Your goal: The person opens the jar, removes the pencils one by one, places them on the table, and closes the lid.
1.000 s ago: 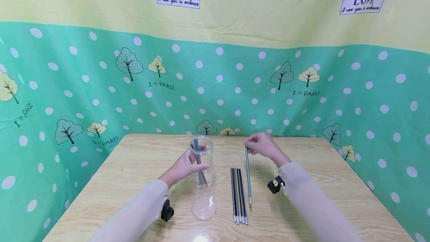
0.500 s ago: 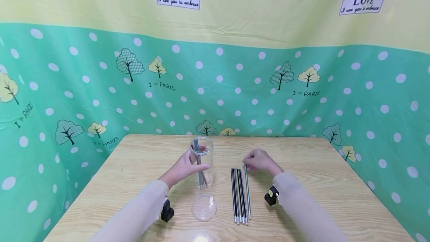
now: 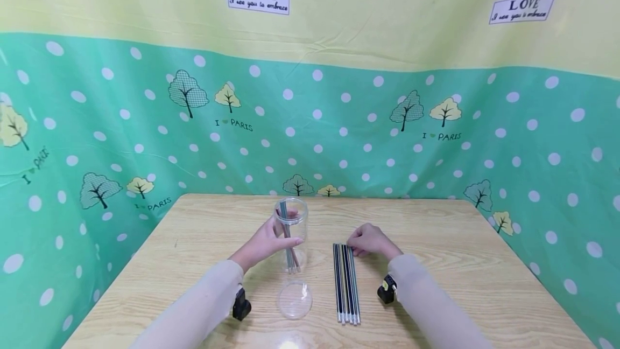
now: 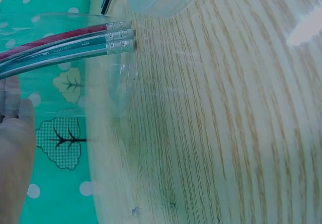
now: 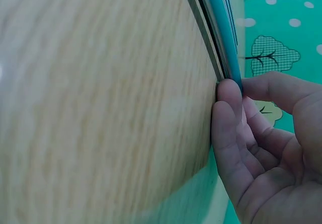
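Observation:
My left hand [image 3: 265,244] grips an upright clear plastic jar [image 3: 301,233], thumb along its near side. Inside lean a red pencil [image 4: 75,39] and green-blue pencils [image 4: 83,49], their eraser ends at the jar's bottom. To the right, several dark striped pencils [image 3: 343,284] lie side by side on the table, eraser ends toward me. At the right edge of that row lies a green-blue pencil [image 3: 356,290]. My right hand [image 3: 370,240] pinches its far tip between thumb and fingers; the right wrist view shows this tip [image 5: 236,78] against the neighbouring pencils.
A clear round lid [image 3: 295,299] lies flat in front of the jar, left of the pencil row. The wooden table [image 3: 436,252] ends at a green and yellow curtain [image 3: 310,139] behind. A small black camera sits on each wrist.
My right hand has brought the green-blue pencil toward me and leftward, down against the right side of the row. The left hand and jar have stayed in place.

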A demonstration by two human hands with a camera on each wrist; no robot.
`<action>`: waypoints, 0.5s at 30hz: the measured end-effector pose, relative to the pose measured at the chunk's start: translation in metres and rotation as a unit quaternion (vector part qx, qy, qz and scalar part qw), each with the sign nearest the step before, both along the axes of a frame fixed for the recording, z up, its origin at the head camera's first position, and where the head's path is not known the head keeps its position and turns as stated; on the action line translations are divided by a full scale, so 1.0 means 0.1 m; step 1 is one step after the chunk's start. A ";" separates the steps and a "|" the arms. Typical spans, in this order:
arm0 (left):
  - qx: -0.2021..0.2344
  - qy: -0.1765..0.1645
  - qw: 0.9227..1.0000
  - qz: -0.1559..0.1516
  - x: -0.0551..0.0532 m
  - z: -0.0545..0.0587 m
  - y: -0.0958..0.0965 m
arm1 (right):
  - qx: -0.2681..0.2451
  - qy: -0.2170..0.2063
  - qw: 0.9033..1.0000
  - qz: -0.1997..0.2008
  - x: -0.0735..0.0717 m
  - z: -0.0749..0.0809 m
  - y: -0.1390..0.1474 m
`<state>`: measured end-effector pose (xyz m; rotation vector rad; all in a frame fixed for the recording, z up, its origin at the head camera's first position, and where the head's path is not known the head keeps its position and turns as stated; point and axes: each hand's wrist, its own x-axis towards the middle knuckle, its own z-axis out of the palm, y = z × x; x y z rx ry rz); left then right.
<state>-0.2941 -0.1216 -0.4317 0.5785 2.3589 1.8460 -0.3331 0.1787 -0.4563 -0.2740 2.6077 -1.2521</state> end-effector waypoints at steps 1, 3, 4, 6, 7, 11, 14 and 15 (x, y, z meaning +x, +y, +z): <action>0.000 0.000 1.000 0.000 0.00 0.00 0.00 | 0.000 0.000 1.000 -0.001 0.00 -0.01 0.00; 0.001 0.001 1.000 -0.002 0.00 -0.01 0.00 | 0.002 0.001 1.000 -0.004 -0.01 -0.02 0.00; 0.001 0.002 1.000 -0.004 -0.01 -0.01 0.00 | 0.002 0.001 1.000 -0.005 -0.01 -0.03 0.00; 0.003 0.003 1.000 -0.006 0.00 -0.01 -0.01 | 0.002 0.001 1.000 -0.007 -0.01 -0.03 0.00; 0.002 0.003 1.000 -0.006 0.00 -0.01 -0.01 | 0.002 0.001 1.000 -0.007 -0.01 -0.03 0.00; 0.002 0.010 1.000 -0.009 0.01 0.00 0.00 | -0.001 0.000 1.000 -0.004 0.00 -0.01 0.00; 0.004 0.014 1.000 -0.012 0.00 0.00 0.00 | -0.002 0.000 1.000 0.002 0.01 0.01 -0.01; 0.003 0.014 1.000 -0.013 0.00 0.00 0.00 | -0.002 -0.001 1.000 0.004 0.02 0.02 -0.01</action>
